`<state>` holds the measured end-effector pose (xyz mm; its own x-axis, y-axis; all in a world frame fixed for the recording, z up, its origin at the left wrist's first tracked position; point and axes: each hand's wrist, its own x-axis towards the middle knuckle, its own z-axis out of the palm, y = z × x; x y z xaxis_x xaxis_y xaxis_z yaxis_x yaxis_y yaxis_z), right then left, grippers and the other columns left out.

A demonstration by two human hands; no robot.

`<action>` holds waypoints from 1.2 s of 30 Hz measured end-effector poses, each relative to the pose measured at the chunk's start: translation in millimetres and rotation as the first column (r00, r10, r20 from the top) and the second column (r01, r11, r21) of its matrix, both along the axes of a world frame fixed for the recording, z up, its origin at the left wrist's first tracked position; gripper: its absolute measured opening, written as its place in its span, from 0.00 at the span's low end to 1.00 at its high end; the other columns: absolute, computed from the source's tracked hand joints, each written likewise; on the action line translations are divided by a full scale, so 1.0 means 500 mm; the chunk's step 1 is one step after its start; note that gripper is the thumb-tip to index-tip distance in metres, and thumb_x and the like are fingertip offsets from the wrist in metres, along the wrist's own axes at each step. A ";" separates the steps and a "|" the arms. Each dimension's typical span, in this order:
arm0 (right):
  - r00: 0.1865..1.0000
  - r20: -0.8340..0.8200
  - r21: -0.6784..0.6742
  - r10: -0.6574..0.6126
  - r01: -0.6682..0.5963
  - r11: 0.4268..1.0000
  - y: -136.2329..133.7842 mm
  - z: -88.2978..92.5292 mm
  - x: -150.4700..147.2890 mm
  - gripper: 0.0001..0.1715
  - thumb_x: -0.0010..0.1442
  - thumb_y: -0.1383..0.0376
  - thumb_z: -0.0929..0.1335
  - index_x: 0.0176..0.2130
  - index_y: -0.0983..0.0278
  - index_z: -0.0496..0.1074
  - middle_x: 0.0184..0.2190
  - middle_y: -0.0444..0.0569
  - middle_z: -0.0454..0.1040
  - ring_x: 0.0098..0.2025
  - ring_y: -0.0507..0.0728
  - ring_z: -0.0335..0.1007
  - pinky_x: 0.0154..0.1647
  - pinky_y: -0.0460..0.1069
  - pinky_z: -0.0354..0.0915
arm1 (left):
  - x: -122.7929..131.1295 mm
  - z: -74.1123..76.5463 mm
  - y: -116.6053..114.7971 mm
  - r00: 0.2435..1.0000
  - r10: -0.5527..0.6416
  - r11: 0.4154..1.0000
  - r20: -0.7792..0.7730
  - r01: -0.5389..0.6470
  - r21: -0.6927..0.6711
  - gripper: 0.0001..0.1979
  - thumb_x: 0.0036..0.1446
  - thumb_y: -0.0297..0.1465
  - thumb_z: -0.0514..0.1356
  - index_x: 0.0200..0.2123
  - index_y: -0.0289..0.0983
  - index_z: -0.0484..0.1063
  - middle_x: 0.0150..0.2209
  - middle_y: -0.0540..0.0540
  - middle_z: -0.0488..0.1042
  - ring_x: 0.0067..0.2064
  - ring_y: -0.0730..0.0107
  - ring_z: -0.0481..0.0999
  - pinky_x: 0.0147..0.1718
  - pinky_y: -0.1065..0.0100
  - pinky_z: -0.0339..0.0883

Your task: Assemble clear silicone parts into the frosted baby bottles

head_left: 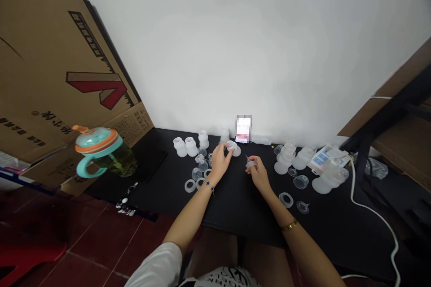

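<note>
My left hand has its fingers closed round a small white baby bottle, whose open mouth faces up toward me. To the right, my right hand pinches a clear bottle nipple set in a ring, its tip pointing up and left. The two hands are a short way apart above the black table. Left of my left hand lie several clear caps and nipples and white collar rings. Another ring and a loose nipple lie right of my right forearm.
Open bottles stand at the back left, and bottles with nipples at the right. A lit phone leans on the wall. At the left are a drinking jug and a cardboard box. A white cable crosses the right side.
</note>
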<state>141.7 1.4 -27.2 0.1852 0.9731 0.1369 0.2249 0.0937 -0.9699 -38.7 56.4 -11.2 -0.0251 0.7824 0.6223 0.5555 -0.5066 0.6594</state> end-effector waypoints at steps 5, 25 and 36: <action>0.976 -0.214 -0.001 -0.042 0.042 0.999 0.003 0.009 0.000 0.22 0.53 0.60 0.65 0.48 0.60 0.70 0.32 0.44 0.76 0.27 0.54 0.73 0.30 0.50 0.68 | 0.004 0.016 -0.019 0.946 -0.075 0.992 0.316 0.103 -0.072 0.12 0.61 0.39 0.63 0.44 0.41 0.67 0.46 0.43 0.75 0.48 0.59 0.76 0.51 0.60 0.66; 0.692 -0.710 -0.239 -0.130 -0.064 0.969 0.003 0.047 0.024 0.25 0.63 0.49 0.63 0.55 0.55 0.70 0.51 0.51 0.78 0.48 0.63 0.79 0.42 0.56 0.76 | 0.064 0.010 -0.063 0.405 0.030 0.534 0.914 0.767 -0.357 0.23 0.46 0.42 0.72 0.41 0.36 0.70 0.34 0.45 0.77 0.35 0.61 0.80 0.33 0.65 0.73; 0.664 -0.730 -0.215 -0.161 0.001 0.977 0.001 0.038 0.030 0.27 0.61 0.51 0.65 0.57 0.53 0.71 0.52 0.49 0.78 0.50 0.62 0.78 0.47 0.57 0.75 | 0.066 -0.001 -0.063 0.482 0.011 0.533 0.876 0.739 -0.413 0.26 0.43 0.43 0.75 0.42 0.35 0.75 0.35 0.45 0.79 0.36 0.63 0.79 0.37 0.65 0.71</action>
<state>156.5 2.1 -8.0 0.2262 0.9399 -0.2558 -0.5760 -0.0827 -0.8133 -5.9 25.0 -11.5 0.2724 0.9431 -0.1905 -0.4177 0.2943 0.8596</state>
